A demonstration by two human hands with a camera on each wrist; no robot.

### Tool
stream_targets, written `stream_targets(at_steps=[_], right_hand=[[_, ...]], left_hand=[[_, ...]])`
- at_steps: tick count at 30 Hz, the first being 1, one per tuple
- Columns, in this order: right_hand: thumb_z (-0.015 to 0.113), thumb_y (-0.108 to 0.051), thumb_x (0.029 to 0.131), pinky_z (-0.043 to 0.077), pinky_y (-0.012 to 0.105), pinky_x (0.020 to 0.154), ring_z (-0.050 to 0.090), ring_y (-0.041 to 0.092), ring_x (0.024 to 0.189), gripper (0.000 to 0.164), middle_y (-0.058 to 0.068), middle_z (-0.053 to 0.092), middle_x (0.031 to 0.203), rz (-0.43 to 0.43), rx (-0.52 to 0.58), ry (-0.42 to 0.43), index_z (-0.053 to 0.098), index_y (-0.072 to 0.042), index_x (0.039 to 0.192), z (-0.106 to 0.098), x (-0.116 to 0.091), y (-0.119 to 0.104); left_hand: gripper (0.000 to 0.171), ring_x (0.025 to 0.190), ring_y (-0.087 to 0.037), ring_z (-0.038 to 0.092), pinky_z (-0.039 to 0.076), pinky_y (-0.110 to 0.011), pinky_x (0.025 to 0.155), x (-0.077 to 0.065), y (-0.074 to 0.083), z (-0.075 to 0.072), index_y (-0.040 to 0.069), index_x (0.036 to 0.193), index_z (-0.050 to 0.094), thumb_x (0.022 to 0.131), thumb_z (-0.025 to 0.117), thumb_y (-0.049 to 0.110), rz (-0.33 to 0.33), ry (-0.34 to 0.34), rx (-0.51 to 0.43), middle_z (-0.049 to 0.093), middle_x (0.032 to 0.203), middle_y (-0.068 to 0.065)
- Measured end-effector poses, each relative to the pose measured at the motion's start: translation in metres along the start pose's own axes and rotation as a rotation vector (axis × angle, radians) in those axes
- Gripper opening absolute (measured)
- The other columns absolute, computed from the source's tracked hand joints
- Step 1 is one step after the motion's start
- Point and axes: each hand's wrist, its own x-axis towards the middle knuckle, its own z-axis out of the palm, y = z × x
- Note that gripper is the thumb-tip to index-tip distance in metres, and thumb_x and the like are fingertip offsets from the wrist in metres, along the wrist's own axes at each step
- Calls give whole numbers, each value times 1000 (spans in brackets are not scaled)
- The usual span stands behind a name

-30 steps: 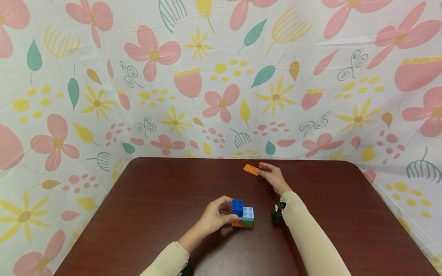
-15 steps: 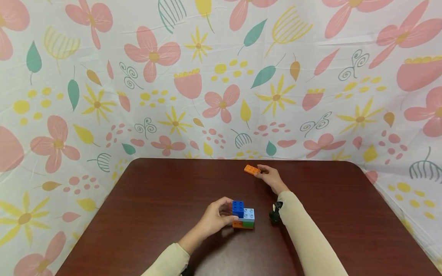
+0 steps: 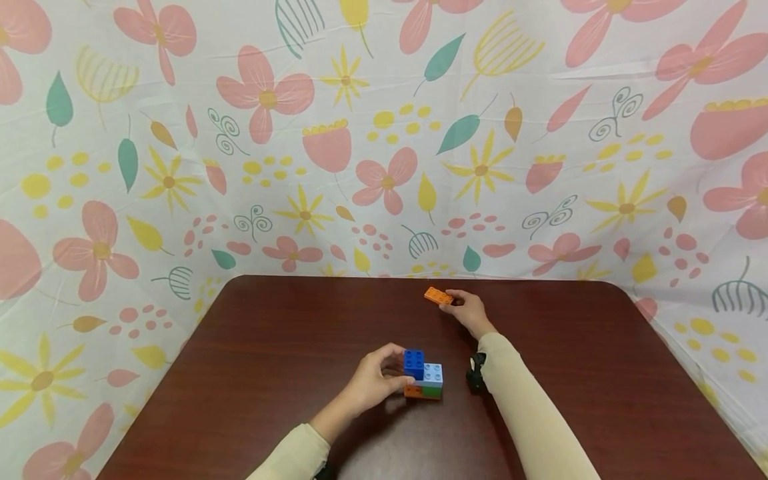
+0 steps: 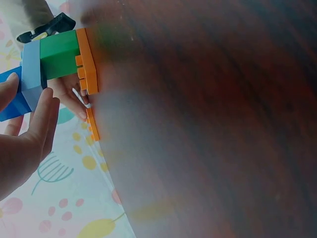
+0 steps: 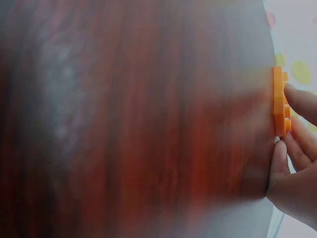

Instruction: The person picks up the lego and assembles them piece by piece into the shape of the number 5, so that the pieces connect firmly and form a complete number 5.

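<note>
A small stack of toy building bricks stands on the table in the head view. It has a dark blue brick (image 3: 413,364) on top, a light blue brick (image 3: 433,375) under it, then a green brick (image 4: 60,54) and a flat orange brick (image 4: 88,62) at the bottom. My left hand (image 3: 375,377) holds the stack from its left side, thumb in front and fingers behind. Near the far edge, my right hand (image 3: 468,311) grips the right end of a separate flat orange brick (image 3: 437,295). This brick lies studs up on the table, and fingers partly cover it.
The dark brown table (image 3: 288,327) has rounded far corners. Right behind its far edge hangs a white cloth (image 3: 384,133) printed with flowers and leaves. A black wrist camera (image 3: 476,373) sits at the right sleeve's cuff.
My right hand has shifted slightly left and onto the separate flat orange brick, its fingers now covering the right end. The left hand and the stack have barely moved.
</note>
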Motion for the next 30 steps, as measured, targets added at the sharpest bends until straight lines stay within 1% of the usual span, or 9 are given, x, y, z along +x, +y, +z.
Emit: stream_targets(at_steps=[6, 10, 13, 16, 20, 22, 26, 30], right_hand=[[67, -13, 91, 41, 48, 100, 47, 37, 116, 46, 24, 47, 136, 16, -11, 5, 55, -3, 134, 0, -2, -1], [69, -11, 89, 43, 48, 98, 49, 37, 113, 43, 24, 50, 132, 16, -24, 23, 58, -2, 130, 0, -2, -2], [70, -10, 88, 45, 47, 97, 50, 36, 110, 42, 24, 52, 130, 12, -41, 39, 60, -1, 127, -1, -3, -3], [71, -9, 87, 46, 46, 95, 52, 35, 108, 41, 23, 53, 129, 11, -46, 51, 61, -2, 126, -1, -3, -3], [68, -7, 89, 46, 46, 94, 52, 35, 110, 39, 23, 52, 131, 16, -37, 52, 61, -3, 127, -1, -3, -3], [66, -6, 90, 46, 46, 94, 51, 35, 112, 38, 24, 51, 133, 21, -31, 49, 61, -3, 127, -2, -2, -3], [64, -5, 91, 45, 46, 97, 49, 35, 115, 40, 24, 48, 137, 24, -12, 38, 59, -3, 130, -2, -3, -3], [68, -10, 90, 42, 48, 100, 47, 37, 117, 43, 24, 47, 138, 8, -11, 19, 59, -4, 131, -2, -3, -2]], left_hand=[[32, 94, -38, 62, 55, -26, 74, 1, -1, 0, -6, 110, 57, 81, 71, -8, 4, -2, 5, 62, 103, -23], [33, 94, -39, 62, 55, -27, 72, 1, -1, 1, -6, 110, 57, 81, 71, -9, 17, -4, 6, 60, 104, -23], [33, 94, -39, 62, 55, -26, 72, 1, -2, 1, -6, 111, 57, 81, 71, -9, 11, -5, 11, 60, 105, -23], [33, 95, -39, 62, 55, -26, 73, 5, -10, 2, -5, 112, 57, 81, 70, -9, 1, -6, 20, 60, 104, -24], [36, 95, -34, 63, 55, -26, 74, 10, -27, 3, -2, 114, 57, 82, 72, -6, -8, -1, 28, 62, 105, -20], [36, 95, -32, 63, 55, -26, 75, 11, -33, 2, 0, 114, 58, 82, 73, -4, -5, 0, 21, 62, 106, -18], [36, 95, -30, 64, 55, -26, 75, 12, -36, 2, 1, 113, 58, 81, 75, -1, 5, 0, 11, 62, 105, -17], [35, 95, -30, 64, 55, -27, 75, 11, -34, 2, 1, 113, 58, 81, 74, -1, 9, -2, 24, 63, 105, -16]])
